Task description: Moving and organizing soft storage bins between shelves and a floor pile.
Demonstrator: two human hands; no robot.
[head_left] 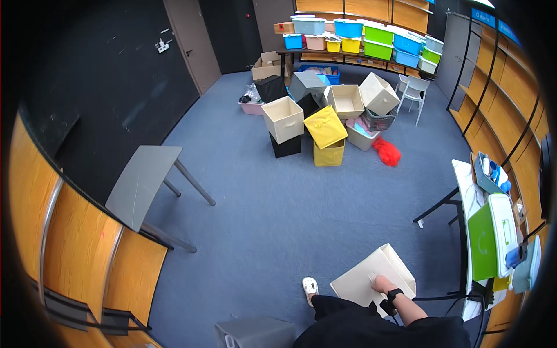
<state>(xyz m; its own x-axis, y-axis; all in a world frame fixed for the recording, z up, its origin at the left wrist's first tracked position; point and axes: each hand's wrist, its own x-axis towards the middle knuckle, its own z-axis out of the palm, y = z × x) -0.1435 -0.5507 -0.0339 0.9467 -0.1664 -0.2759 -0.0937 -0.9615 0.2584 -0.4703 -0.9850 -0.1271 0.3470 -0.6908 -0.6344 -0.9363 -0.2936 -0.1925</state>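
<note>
My right hand (383,285), with a dark band at the wrist, is closed on the side of a cream fabric storage bin (357,282), where its handle appears to be. The bin hangs tilted beside my right leg, its open top turned away to the right. My left hand is out of view. At the lower edge, left of my body, a grey fabric bin (258,332) with a light-rimmed handle shows only in part. Whether anything holds it cannot be seen. My white shoe (310,289) stands between the two bins.
Ahead lies a pile of cream, black, grey and yellow (329,154) fabric bins, with a red cloth (387,152) beside it. A grey table (144,180) stands left. On the right, a white table (464,174) carries a green lidded box (484,240). Colourful boxes line the back shelf (304,51).
</note>
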